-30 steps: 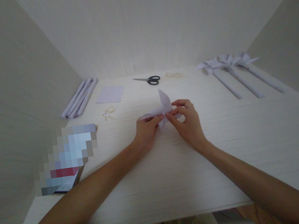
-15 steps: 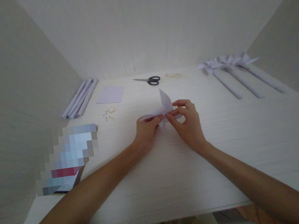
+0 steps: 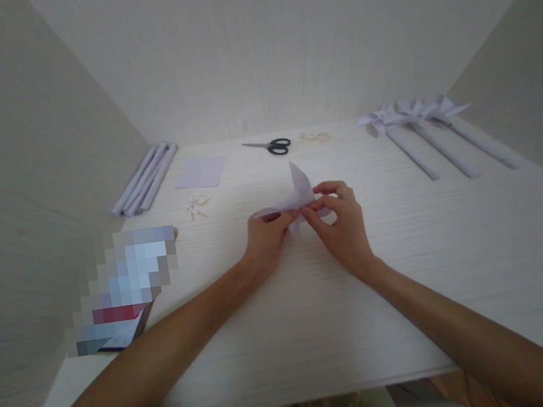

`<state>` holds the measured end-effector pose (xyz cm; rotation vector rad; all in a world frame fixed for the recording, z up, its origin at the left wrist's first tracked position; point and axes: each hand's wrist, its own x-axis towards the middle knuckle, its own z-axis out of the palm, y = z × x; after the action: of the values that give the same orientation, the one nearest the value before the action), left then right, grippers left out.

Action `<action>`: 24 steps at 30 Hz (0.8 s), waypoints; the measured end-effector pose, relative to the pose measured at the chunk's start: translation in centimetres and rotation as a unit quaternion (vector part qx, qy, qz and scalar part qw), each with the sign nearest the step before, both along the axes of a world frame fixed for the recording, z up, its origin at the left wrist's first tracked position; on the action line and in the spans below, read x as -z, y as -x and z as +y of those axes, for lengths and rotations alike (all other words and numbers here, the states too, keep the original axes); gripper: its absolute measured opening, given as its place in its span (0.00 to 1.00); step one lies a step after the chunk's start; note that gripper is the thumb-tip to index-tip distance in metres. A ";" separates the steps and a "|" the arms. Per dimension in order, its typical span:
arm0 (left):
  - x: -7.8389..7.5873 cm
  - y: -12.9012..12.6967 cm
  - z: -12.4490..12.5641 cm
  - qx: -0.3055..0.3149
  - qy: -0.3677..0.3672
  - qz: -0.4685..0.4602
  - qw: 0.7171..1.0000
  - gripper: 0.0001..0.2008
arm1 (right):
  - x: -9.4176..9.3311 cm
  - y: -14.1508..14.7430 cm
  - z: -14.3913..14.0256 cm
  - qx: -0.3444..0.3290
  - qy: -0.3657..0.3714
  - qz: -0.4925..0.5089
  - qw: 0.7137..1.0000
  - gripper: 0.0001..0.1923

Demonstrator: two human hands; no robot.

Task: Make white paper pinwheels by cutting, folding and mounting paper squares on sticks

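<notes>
Over the middle of the table, a folded white paper pinwheel (image 3: 301, 183) is held between both hands, one of its blades standing up. My left hand (image 3: 266, 234) pinches it from the left, thumb near the centre. From the right, the thumb and forefinger of my right hand (image 3: 342, 224) close on the pinwheel's centre, while the other fingers curl behind. Whether a small piece sits between those fingertips is hidden. Beyond the hands lie black-handled scissors (image 3: 278, 146).
Rolled paper sticks (image 3: 147, 180) and a square paper sheet (image 3: 201, 172) lie back left, near small pale sticks (image 3: 198, 205). More small bits (image 3: 313, 137) lie beside the scissors. Three finished pinwheels on sticks (image 3: 416, 132) rest back right. A blurred-out flat object (image 3: 130, 277) is at left.
Both hands keep their grip at the same spot. The fingertips have shifted very slightly at the pinwheel's centre; everything else stays in place.
</notes>
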<state>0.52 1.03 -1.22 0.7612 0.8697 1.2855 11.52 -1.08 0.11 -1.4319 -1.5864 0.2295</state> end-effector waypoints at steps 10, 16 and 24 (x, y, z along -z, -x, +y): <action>0.8 0.5 0.1 0.008 0.020 0.075 0.997 0.04 | -1.1 -2.1 1.0 -0.100 0.033 0.049 0.993 0.11; 0.8 0.7 -0.2 0.039 -0.018 0.122 0.992 0.07 | -1.2 -2.8 1.5 -0.178 0.140 0.127 0.966 0.17; 0.6 0.7 -0.1 0.054 -0.028 0.158 0.985 0.06 | -1.1 -2.7 1.2 -0.189 0.194 0.191 0.943 0.18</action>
<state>-0.20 0.94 -1.82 1.0628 1.0339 1.1124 14.20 0.15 1.24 -1.2512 -1.5236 1.0349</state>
